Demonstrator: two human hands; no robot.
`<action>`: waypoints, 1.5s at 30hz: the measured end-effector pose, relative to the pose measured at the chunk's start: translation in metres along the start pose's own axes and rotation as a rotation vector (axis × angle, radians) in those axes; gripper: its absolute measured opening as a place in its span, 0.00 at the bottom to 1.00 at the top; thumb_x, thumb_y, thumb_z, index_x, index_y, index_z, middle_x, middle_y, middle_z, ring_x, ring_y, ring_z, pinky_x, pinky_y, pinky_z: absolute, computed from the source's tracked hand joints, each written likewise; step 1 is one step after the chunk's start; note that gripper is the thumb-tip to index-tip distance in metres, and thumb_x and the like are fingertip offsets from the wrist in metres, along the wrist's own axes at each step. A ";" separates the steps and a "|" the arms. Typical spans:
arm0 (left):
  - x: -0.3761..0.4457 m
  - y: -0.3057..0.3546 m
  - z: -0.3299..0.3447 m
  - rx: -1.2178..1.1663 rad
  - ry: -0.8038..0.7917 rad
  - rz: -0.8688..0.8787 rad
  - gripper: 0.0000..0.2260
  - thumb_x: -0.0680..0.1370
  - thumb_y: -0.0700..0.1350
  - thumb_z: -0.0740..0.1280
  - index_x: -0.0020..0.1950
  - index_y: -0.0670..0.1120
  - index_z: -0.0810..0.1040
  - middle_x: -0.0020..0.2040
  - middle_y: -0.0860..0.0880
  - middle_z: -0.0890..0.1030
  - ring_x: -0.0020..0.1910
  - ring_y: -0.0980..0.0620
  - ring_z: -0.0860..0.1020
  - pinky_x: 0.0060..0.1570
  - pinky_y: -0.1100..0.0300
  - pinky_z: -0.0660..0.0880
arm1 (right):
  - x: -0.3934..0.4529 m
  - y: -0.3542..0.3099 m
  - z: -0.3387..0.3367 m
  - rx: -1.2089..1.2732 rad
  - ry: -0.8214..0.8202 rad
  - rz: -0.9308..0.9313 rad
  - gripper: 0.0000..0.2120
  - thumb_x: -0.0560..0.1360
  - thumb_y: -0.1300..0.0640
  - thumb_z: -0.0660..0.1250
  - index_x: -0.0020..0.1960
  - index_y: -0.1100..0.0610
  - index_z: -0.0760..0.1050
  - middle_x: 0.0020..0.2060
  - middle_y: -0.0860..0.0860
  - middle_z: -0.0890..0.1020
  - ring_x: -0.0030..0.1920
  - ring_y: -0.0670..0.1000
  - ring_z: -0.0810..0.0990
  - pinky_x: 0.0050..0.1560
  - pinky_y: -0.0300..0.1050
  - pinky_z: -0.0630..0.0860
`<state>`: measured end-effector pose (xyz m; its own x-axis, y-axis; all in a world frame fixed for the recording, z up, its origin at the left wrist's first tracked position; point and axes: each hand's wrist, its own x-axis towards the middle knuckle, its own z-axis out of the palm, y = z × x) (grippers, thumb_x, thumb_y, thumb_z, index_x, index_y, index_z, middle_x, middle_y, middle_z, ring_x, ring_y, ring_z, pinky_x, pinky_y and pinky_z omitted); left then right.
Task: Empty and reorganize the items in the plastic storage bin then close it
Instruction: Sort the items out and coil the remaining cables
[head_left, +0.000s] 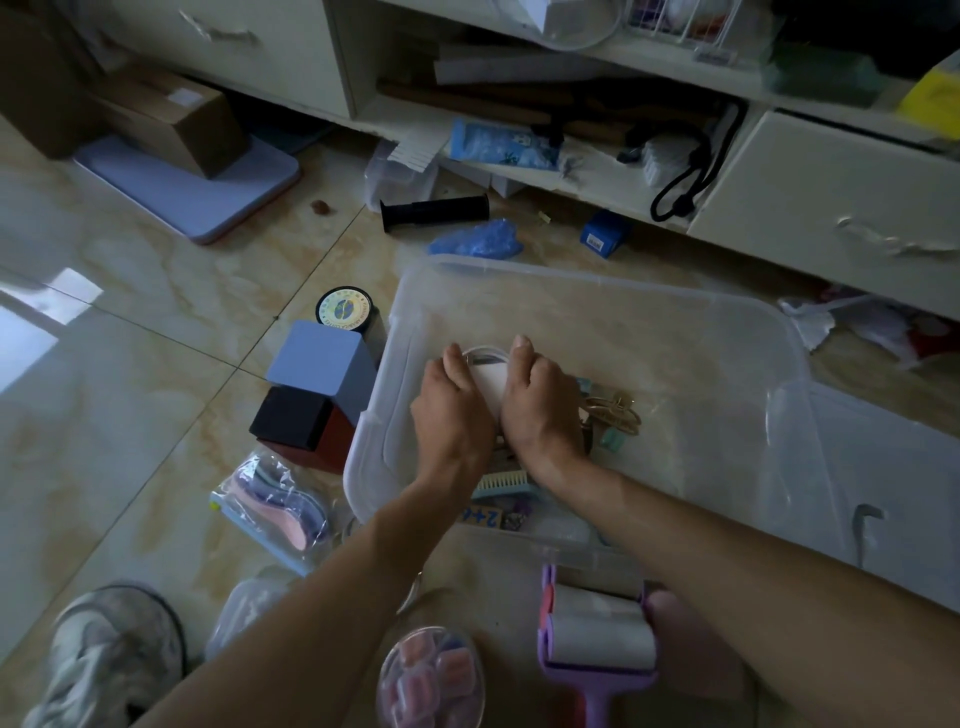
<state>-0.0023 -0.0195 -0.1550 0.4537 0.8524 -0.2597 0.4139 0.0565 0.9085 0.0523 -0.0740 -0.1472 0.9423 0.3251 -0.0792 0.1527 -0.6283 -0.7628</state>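
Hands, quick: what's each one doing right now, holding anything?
Left hand: curled round the white round container inside the clear bin.
Right hand: gripping that same container from the other side.

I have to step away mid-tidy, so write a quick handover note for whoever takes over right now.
Left hand and right hand both cup a white round item inside the clear bin.
In the bin: gold hair claw, comb, small bits at the near wall.
On the floor: stacked boxes, lint roller, bagged brushes.
Lid lies to the right, off.
Left: put the floor items in the bin, close it.
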 end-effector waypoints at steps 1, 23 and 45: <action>0.005 0.006 -0.003 -0.024 0.015 0.024 0.21 0.82 0.62 0.49 0.50 0.52 0.76 0.47 0.48 0.81 0.48 0.45 0.80 0.53 0.42 0.78 | 0.002 -0.009 0.000 0.043 0.008 -0.025 0.27 0.86 0.47 0.50 0.43 0.61 0.79 0.44 0.64 0.84 0.50 0.63 0.82 0.47 0.49 0.73; -0.063 -0.049 -0.204 0.209 0.212 0.290 0.15 0.84 0.47 0.54 0.42 0.45 0.73 0.35 0.48 0.76 0.33 0.51 0.74 0.33 0.54 0.72 | -0.193 -0.086 0.041 0.288 -0.537 -0.155 0.19 0.84 0.49 0.51 0.64 0.62 0.67 0.47 0.56 0.76 0.45 0.50 0.73 0.40 0.35 0.66; 0.002 -0.155 -0.141 0.532 -0.426 -0.184 0.16 0.83 0.53 0.57 0.62 0.43 0.74 0.58 0.39 0.74 0.57 0.41 0.75 0.60 0.49 0.73 | -0.135 0.001 0.094 -0.290 -0.701 0.427 0.25 0.86 0.50 0.50 0.77 0.65 0.57 0.76 0.60 0.65 0.76 0.58 0.64 0.72 0.46 0.62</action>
<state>-0.1768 0.0472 -0.2506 0.5639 0.5693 -0.5983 0.7940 -0.1742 0.5825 -0.1031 -0.0525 -0.1973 0.5502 0.3206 -0.7711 -0.0121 -0.9202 -0.3913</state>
